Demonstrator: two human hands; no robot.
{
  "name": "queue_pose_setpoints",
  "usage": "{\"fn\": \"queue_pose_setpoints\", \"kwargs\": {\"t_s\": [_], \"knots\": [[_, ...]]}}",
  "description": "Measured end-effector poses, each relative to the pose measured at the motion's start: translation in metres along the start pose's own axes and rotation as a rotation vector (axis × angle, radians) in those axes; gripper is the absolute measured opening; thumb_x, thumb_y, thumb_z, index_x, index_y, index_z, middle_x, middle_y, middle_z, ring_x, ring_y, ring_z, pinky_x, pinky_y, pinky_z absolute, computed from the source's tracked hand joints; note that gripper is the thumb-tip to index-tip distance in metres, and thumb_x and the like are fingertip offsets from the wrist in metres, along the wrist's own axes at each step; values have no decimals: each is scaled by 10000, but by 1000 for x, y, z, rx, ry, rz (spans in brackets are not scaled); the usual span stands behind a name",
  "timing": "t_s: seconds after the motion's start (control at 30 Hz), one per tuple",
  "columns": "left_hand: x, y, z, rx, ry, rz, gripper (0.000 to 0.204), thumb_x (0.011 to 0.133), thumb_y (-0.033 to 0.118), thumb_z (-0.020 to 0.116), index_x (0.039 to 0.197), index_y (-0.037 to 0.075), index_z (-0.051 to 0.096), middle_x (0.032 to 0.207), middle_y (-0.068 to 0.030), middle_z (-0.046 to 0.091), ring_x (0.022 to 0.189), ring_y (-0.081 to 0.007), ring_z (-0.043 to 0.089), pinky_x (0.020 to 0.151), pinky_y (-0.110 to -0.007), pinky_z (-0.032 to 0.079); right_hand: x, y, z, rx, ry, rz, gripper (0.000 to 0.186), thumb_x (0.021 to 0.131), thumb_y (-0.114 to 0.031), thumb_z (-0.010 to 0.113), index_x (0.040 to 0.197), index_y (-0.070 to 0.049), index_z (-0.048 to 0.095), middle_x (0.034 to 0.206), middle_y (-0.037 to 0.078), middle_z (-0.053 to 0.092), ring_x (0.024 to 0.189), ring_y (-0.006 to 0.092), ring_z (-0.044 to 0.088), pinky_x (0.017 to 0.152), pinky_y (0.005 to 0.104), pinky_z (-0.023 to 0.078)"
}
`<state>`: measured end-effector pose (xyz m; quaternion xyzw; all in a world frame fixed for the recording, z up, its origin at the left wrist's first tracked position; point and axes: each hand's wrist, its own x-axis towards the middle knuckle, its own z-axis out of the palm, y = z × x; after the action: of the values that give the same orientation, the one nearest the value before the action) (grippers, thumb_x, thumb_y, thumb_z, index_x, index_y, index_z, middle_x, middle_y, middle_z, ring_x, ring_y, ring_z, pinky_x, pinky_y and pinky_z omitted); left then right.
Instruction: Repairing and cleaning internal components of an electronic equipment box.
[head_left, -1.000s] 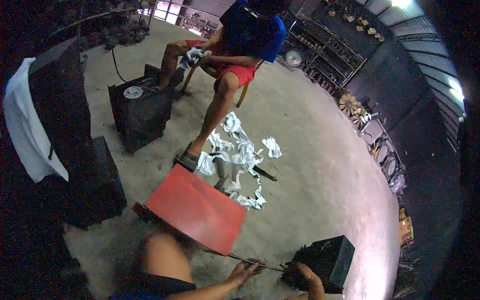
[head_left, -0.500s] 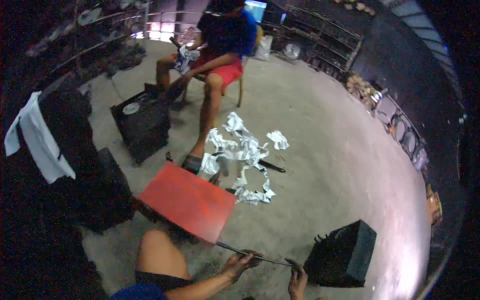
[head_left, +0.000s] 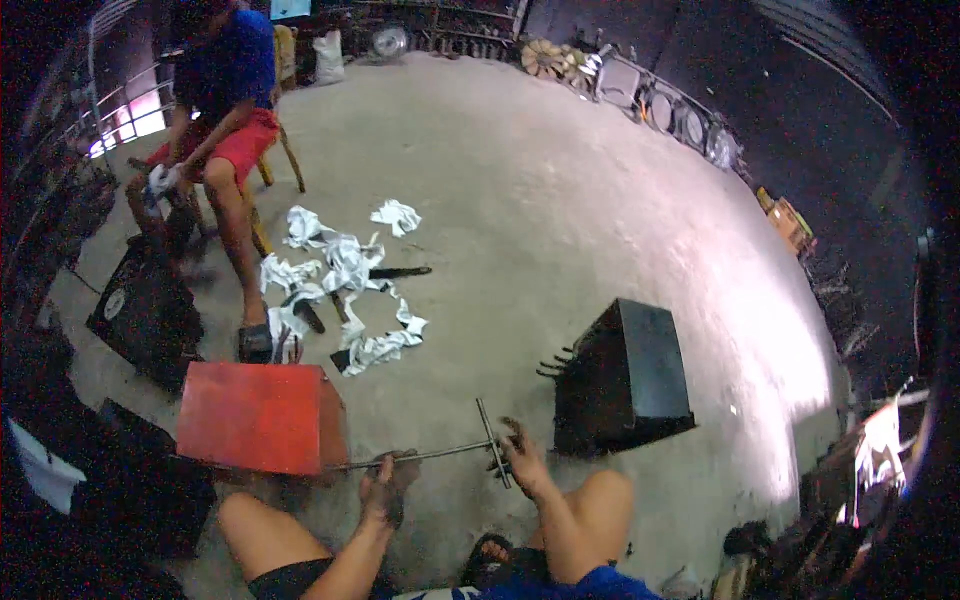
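A long metal T-handle wrench (head_left: 440, 453) runs level from the right side of a red metal box (head_left: 250, 418) toward my right side. Its far end meets the box low down, where the join cannot be made out. My left hand (head_left: 388, 487), dark with grime, is closed around the shaft close to the box. At the other end, the fingers of my right hand (head_left: 523, 462) hook loosely about the crossbar, which stands tilted across the shaft. My bent knees flank both hands.
A black box (head_left: 620, 380) with hooked prongs stands on the right. Crumpled white cloths (head_left: 350, 262) and a dark flat bar (head_left: 400, 272) lie ahead on the concrete floor. Far left, another person (head_left: 225, 130) sits on a chair holding a cloth, near a dark box (head_left: 150, 315).
The view has swung right, so the boxes, cloths and seated person appear farther left. The wrench's crossbar now shows clearly by my right hand. My left hand has stayed on the shaft.
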<state>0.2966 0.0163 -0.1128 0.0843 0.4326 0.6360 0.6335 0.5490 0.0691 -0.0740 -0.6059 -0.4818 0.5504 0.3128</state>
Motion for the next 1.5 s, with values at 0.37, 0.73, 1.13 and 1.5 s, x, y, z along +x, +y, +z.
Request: {"fn": "queue_pose_setpoints", "kwargs": {"t_s": [0.37, 0.73, 1.13, 1.5], "knots": [[-19, 5, 12, -70, 12, 31, 359, 893, 312, 602, 1005, -29, 594, 1012, -172, 651, 892, -273, 640, 848, -397, 507, -16, -16, -9, -1059, 26, -716, 637, 758, -190, 712, 1349, -171, 474, 1407, 65, 439, 1285, 297, 421, 973, 447, 394], [-26, -4, 24, -51, 110, 96, 245, 941, 258, 540, 945, 16, 580, 943, -131, 656, 821, -256, 664, 782, -390, 550, -10, -11, -20, -693, -34, -853, 345, 771, -118, 692, 1112, -88, 646, 1059, 110, 670, 1007, 289, 627, 823, 409, 474], [-52, 35, 35, 130, 118, 68, 307, 938, 313, 545, 982, 11, 575, 940, -141, 662, 854, -226, 647, 777, -359, 532, -19, -6, 2, -500, -18, -662, 277, 940, -250, 476, 905, -44, 657, 756, 151, 638, 636, 282, 558, 559, 400, 390], [-41, 18, 24, -20, 115, 52, 325, 969, 333, 484, 987, 29, 596, 954, -94, 664, 883, -189, 631, 809, -337, 497, -4, 51, 9, -49, 45, -221, 441, 996, -401, 331, 813, -44, 515, 673, 92, 555, 574, 219, 553, 561, 368, 481]]}}
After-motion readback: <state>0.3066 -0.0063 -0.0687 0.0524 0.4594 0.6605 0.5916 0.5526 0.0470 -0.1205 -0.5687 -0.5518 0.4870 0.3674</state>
